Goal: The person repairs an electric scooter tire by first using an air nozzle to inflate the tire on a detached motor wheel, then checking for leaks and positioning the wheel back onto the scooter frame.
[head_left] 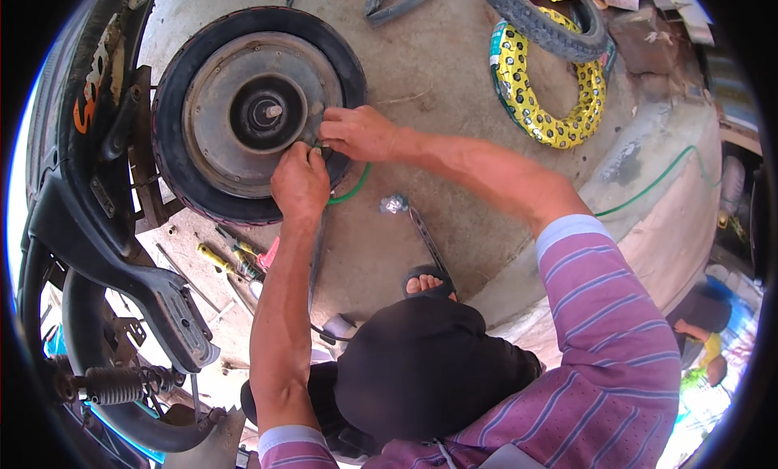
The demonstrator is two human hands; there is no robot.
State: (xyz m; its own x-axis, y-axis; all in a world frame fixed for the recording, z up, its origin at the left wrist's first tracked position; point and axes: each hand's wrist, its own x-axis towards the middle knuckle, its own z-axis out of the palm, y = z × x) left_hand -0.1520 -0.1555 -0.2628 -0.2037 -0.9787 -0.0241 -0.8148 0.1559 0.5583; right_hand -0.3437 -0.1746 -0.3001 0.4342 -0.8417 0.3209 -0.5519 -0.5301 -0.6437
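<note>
A black tyre (344,52) sits on a wheel with a broad grey metal hub (219,88), lying flat on the floor. My left hand (300,181) is closed at the hub's near right edge, fingertips pinched together. A thin green hose (350,195) bends out from behind that hand and passes under my right wrist; its end seems to be between the left fingers. My right hand (356,133) is closed just beside it, over the hub's rim. What the right fingertips pinch is hidden. Both hands nearly touch.
A scooter frame (121,275) stands along the left. Screwdrivers and other hand tools (215,257) lie below the wheel. A long metal tool (425,238) lies near my sandalled foot (425,284). At the upper right are a yellow-wrapped tyre (596,104) and a dark tyre (539,31). Another person (713,360) is far right.
</note>
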